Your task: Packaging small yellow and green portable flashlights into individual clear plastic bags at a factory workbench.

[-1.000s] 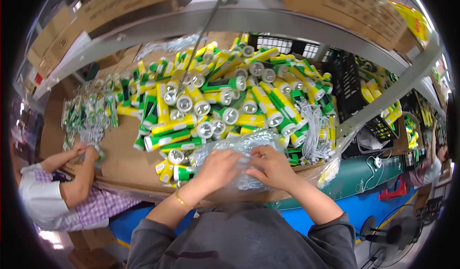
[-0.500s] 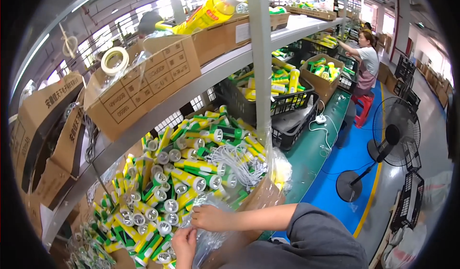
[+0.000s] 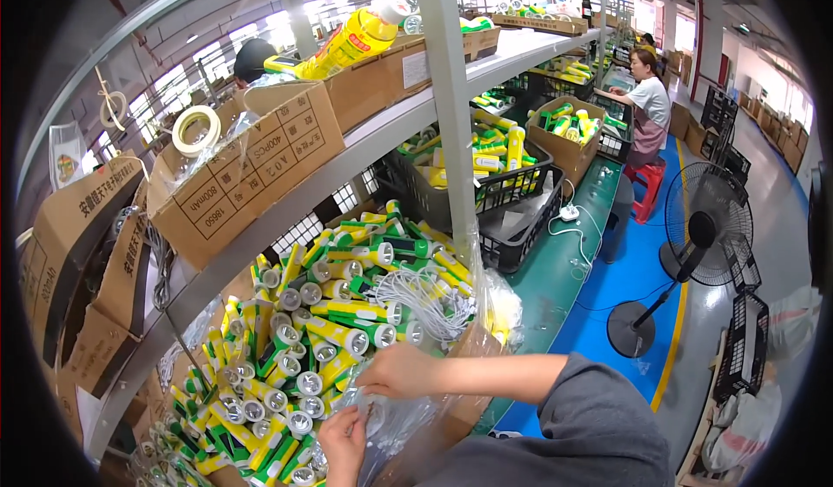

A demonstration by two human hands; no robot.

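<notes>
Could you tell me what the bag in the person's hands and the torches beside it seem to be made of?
The bag looks like thin clear plastic film: see-through, crinkled, glinting. The torches look like glossy moulded plastic in yellow and green, with shiny silvery reflector heads, possibly metallised.

hands: left hand (image 3: 344,439) and right hand (image 3: 401,371) both grip a clear plastic bag (image 3: 389,422)
pile: yellow-green flashlights (image 3: 321,331) heaped just beyond the hands, white cords (image 3: 425,300) among them
shelf: cardboard box (image 3: 239,170) with a tape roll (image 3: 195,130) on it
aisle: standing fan (image 3: 694,244); a seated person (image 3: 646,105) farther off
</notes>
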